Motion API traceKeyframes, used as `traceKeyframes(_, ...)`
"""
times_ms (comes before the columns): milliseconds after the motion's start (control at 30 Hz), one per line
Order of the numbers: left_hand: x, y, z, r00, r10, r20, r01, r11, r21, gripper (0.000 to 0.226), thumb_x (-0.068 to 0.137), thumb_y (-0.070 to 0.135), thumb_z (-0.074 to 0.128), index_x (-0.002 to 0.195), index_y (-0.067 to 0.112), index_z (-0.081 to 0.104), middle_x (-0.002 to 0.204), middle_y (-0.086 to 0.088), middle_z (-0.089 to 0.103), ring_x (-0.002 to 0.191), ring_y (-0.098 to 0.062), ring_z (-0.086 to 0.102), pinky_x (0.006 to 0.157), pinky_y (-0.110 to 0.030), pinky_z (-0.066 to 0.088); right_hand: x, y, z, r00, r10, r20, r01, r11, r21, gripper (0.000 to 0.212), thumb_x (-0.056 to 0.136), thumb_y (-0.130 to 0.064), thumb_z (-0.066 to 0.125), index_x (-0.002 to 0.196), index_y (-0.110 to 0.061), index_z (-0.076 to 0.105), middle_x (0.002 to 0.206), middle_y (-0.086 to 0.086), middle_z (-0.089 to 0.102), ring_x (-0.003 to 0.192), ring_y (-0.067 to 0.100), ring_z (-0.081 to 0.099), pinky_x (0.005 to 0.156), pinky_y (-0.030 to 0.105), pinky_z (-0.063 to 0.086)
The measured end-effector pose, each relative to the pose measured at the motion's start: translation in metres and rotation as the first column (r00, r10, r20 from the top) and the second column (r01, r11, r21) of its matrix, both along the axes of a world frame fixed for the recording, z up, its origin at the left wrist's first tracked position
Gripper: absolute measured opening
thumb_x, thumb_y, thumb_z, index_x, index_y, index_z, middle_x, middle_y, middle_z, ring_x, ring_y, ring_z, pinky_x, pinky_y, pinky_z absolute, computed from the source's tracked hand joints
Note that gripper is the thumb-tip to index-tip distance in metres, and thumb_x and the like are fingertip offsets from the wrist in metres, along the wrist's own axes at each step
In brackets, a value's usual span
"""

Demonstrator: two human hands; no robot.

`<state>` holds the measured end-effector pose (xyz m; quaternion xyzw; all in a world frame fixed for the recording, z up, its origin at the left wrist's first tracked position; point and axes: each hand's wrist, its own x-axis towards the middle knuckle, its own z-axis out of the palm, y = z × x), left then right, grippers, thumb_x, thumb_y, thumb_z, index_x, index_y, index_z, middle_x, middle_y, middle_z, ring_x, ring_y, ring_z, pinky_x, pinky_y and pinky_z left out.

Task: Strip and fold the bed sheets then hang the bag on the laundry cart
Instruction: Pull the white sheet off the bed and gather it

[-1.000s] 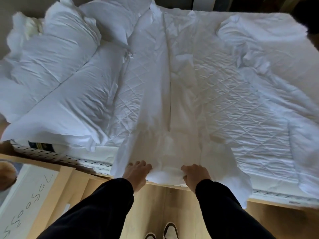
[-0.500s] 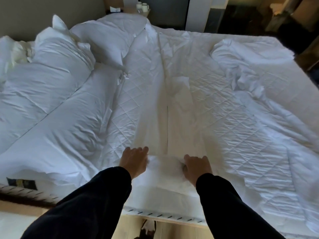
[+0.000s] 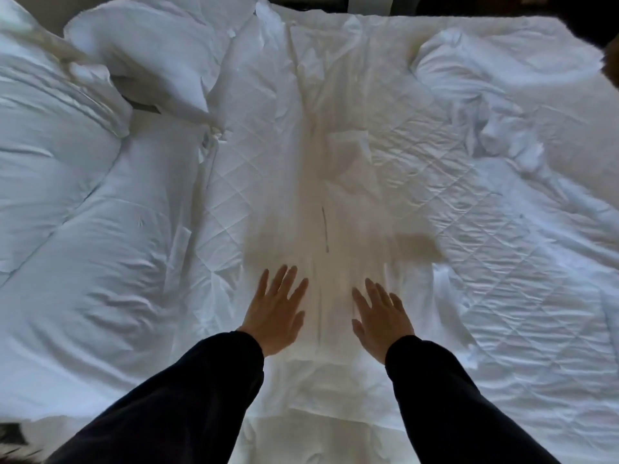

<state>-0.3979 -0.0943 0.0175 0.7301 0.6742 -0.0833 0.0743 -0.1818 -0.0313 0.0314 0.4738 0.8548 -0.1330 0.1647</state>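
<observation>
The quilted mattress pad (image 3: pixel 469 229) fills the view. A heaped white duvet (image 3: pixel 67 229) covers the pad's left side. The folded sheet (image 3: pixel 321 182) lies as a long band down the pad's middle, and its near end is doubled back on itself at the pad's near edge. A crumpled bundle of linen (image 3: pixel 469 78) sits at the pad's far right. The left hand (image 3: pixel 274 309) and right hand (image 3: pixel 382 316) lie palm-down on the band near the pad's near edge, fingers straight and slightly spread, gripping nothing.

The sheet looks light, limp and thin, so it should slide easily over the quilting and lose its fold if lifted by one layer. The blur makes the layer count uncertain. The near fold's two corners look like the best hold, pinching all layers together.
</observation>
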Motion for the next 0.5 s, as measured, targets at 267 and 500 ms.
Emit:
traceKeyframes(267,0.011,-0.002,-0.064,0.993,0.113,0.020,-0.104,0.960,-0.259,0.093,0.071,0.076,-0.001,0.150,0.029,-0.015,0.154,-0.007,-0.029,0.144,-0.032,-0.022,0.101,-0.065,-0.019,0.019,0.012,-0.055,0.992,0.081,0.097,-0.061,0.979,-0.194,0.106,0.079,-0.068,0.054,0.149,-0.031,-0.016,0.157,0.007,-0.023,0.144,0.032,-0.018,0.111,0.060,-0.007)
traceKeyframes(500,-0.001,-0.019,-0.125,0.991,0.130,-0.023,-0.132,0.975,-0.180,0.081,0.085,0.075,0.012,0.150,0.031,-0.007,0.157,-0.004,-0.017,0.143,-0.021,-0.017,0.105,-0.062,-0.013,0.051,0.021,-0.119,0.997,0.081,0.008,-0.077,0.966,-0.248,0.110,0.067,-0.085,0.038,0.148,-0.036,-0.018,0.144,-0.011,-0.040,0.143,0.016,-0.026,0.114,0.049,-0.014)
